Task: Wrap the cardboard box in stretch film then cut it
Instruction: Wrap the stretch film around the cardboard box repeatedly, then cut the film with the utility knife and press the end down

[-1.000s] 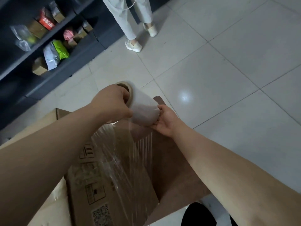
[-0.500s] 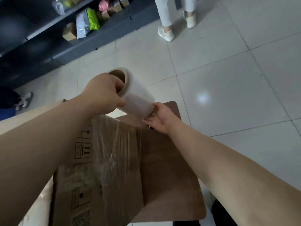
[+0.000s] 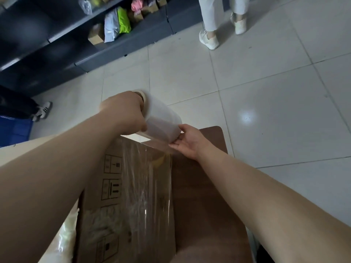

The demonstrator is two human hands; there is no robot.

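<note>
A brown cardboard box with printed handling symbols stands on a dark wooden table. A band of clear stretch film lies over the box's right part and runs up to a white film roll held above the box's far edge. My left hand grips the roll's far end at its cardboard core. My right hand holds the near end, fingers curled under the roll. My forearms hide much of the box.
Pale floor tiles surround the table. Dark shelving with bags and small boxes runs along the far left. A person in white trousers and sneakers stands at the back. Another person's shoe and a blue object are at left.
The roll and both hands have shifted further over the box's far edge, drawing film along the top. The view has swung, bringing more shelving and floor into sight.
</note>
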